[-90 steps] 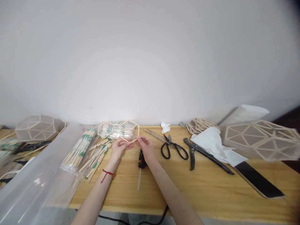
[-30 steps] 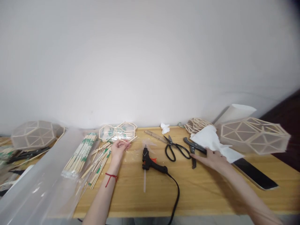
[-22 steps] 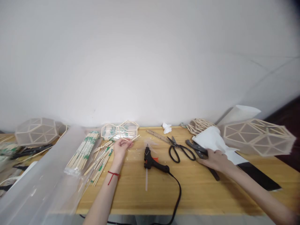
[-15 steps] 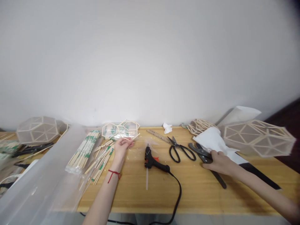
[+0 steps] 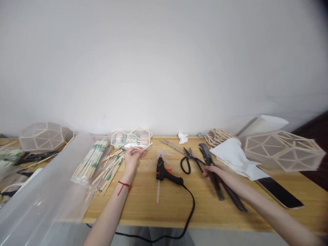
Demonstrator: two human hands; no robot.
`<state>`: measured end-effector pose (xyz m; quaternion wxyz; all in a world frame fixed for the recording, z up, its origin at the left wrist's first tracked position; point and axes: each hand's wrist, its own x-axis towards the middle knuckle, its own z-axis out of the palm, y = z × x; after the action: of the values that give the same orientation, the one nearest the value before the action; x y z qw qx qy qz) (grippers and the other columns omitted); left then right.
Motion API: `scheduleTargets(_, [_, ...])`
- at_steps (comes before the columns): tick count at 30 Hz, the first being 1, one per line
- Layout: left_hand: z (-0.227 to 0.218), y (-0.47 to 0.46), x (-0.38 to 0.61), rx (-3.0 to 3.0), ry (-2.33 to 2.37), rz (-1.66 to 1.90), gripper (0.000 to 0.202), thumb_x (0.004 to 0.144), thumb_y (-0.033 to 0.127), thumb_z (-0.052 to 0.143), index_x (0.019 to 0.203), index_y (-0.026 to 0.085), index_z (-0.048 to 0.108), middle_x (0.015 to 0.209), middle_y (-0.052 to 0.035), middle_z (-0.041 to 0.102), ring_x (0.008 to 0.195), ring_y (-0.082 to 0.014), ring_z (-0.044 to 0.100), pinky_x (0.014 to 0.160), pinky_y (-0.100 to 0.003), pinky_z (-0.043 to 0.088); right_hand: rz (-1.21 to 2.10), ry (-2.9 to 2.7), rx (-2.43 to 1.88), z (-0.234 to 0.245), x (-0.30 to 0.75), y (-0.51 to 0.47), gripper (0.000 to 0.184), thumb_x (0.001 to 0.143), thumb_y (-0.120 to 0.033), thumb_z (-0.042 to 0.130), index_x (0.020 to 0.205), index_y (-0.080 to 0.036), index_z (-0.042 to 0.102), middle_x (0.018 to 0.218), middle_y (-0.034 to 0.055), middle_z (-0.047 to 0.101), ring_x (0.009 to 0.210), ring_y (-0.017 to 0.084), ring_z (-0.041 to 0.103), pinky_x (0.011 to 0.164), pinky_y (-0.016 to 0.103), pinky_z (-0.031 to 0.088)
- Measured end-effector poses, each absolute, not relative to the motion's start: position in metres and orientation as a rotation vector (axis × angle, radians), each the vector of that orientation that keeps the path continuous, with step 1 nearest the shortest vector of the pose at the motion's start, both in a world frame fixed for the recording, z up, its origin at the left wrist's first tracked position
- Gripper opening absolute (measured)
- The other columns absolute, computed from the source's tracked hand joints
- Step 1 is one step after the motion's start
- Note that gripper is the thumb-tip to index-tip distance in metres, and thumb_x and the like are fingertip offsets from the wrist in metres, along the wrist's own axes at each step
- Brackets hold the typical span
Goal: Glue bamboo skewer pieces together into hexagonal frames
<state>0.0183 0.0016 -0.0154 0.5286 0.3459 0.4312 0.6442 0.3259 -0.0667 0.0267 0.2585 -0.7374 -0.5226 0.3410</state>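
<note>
Gripping black cutter (image 5: 217, 189), handles spread, right hand (image 5: 211, 172) curls closed, slightly blurred, over counter (image 5: 143, 213). Left hand (image 5: 133, 158), thumb and fingers pinched nearly together, holds near edge of stick frame (image 5: 130, 133), which reaches out beyond fingertips. Glue gun (image 5: 161, 171) lies between hands, scissors (image 5: 188, 155) just beside right hand on inner side. Loose sticks (image 5: 109, 176) and bagged bundle (image 5: 91, 160) left of left hand; white tissue (image 5: 235, 159) and phone (image 5: 280, 193) right of right hand.

Head-worn view, forward-down over table (image 5: 138, 208)
</note>
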Motion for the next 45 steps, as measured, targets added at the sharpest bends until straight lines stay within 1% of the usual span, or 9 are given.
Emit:
scheduleTargets(2, [-0.015, 0.001, 0.019, 0.869, 1.045, 1.566, 0.034, 0.048, 0.032, 0.084, 0.066, 0.012, 0.063, 0.062, -0.0043, 0.069, 0.059, -0.0158, 0.067, 0.064, -0.028, 0.055, 1.585, -1.1, -1.67, 0.038, 0.29, -0.067, 0.026, 0.08, -0.035, 0.04, 0.069, -0.02, 0.057, 0.073, 0.0088, 0.066, 0.063, 0.019, 0.064, 0.068, 0.03, 0.052])
scheduleTargets(3, [-0.015, 0.001, 0.018, 0.895, 1.05, 1.58, 0.033, 0.049, 0.032, 0.084, 0.065, 0.012, 0.063, 0.062, -0.0043, 0.069, 0.059, -0.0158, 0.067, 0.064, -0.028, 0.055, 1.76, -0.998, -1.549, 0.043, 0.272, -0.065, 0.023, 0.08, -0.033, 0.042, 0.07, -0.019, 0.057, 0.07, 0.0078, 0.065, 0.06, 0.017, 0.063, 0.067, 0.03, 0.052])
scheduleTargets(8, [-0.012, 0.0, 0.016, 1.002, 1.097, 1.636, 0.028, 0.054, 0.029, 0.081, 0.068, 0.012, 0.065, 0.062, -0.0039, 0.068, 0.059, -0.0144, 0.066, 0.061, -0.025, 0.053, 2.061, -0.903, -1.47, 0.049, 0.203, -0.035, 0.021, 0.082, -0.029, 0.043, 0.07, -0.016, 0.054, 0.057, 0.0058, 0.06, 0.05, 0.016, 0.059, 0.056, 0.029, 0.052])
scheduleTargets(10, [-0.01, 0.0, 0.015, 1.023, 1.117, 1.652, 0.026, 0.056, 0.028, 0.08, 0.07, 0.012, 0.065, 0.063, -0.0041, 0.069, 0.06, -0.0141, 0.066, 0.06, -0.024, 0.052, 2.131, -0.863, -1.378, 0.048, 0.19, -0.022, 0.019, 0.081, -0.031, 0.044, 0.072, -0.017, 0.053, 0.06, 0.0064, 0.061, 0.051, 0.017, 0.059, 0.054, 0.03, 0.052])
scheduleTargets(14, [-0.009, -0.002, 0.015, 1.085, 1.128, 1.673, 0.021, 0.059, 0.026, 0.078, 0.07, 0.013, 0.065, 0.065, -0.0035, 0.068, 0.061, -0.0129, 0.065, 0.061, -0.023, 0.051, 2.169, -0.826, -1.338, 0.049, 0.18, -0.007, 0.016, 0.078, -0.03, 0.046, 0.072, -0.017, 0.052, 0.06, 0.0057, 0.06, 0.051, 0.017, 0.059, 0.052, 0.029, 0.052])
scheduleTargets(20, [-0.008, -0.004, 0.016, 1.13, 1.148, 1.671, 0.02, 0.061, 0.027, 0.077, 0.07, 0.014, 0.064, 0.069, -0.0041, 0.069, 0.063, -0.0132, 0.065, 0.062, -0.023, 0.051, 2.193, -0.861, -1.284, 0.045, 0.178, -0.004, 0.012, 0.075, -0.028, 0.047, 0.073, -0.017, 0.052, 0.063, 0.0061, 0.063, 0.055, 0.018, 0.061, 0.057, 0.03, 0.053])
scheduleTargets(26, [-0.005, -0.008, 0.019, 1.187, 1.149, 1.671, 0.019, 0.064, 0.028, 0.076, 0.07, 0.014, 0.064, 0.072, -0.0048, 0.07, 0.066, -0.014, 0.065, 0.066, -0.025, 0.053, 2.171, -0.869, -1.246, 0.039, 0.175, -0.006, 0.011, 0.077, -0.026, 0.047, 0.074, -0.017, 0.053, 0.061, 0.0049, 0.062, 0.055, 0.017, 0.06, 0.058, 0.029, 0.052])
scheduleTargets(35, [-0.005, -0.01, 0.023, 1.114, 1.111, 1.659, 0.017, 0.062, 0.026, 0.076, 0.069, 0.015, 0.065, 0.07, -0.004, 0.069, 0.065, -0.0139, 0.065, 0.066, -0.024, 0.053, 2.1, -0.919, -1.333, 0.035, 0.167, -0.013, 0.03, 0.086, -0.039, 0.042, 0.065, -0.018, 0.05, 0.052, -0.0011, 0.049, 0.045, 0.011, 0.05, 0.048, 0.022, 0.044])
scheduleTargets(45, [-0.009, -0.009, 0.024, 1.037, 1.119, 1.648, 0.02, 0.06, 0.026, 0.077, 0.071, 0.013, 0.066, 0.068, -0.0046, 0.069, 0.063, -0.0142, 0.065, 0.065, -0.026, 0.053, 1.907, -0.932, -1.572, 0.03, 0.158, -0.017, 0.033, 0.089, -0.031, 0.041, 0.058, -0.019, 0.043, 0.044, -0.0042, 0.041, 0.037, 0.008, 0.039, 0.038, 0.02, 0.037])
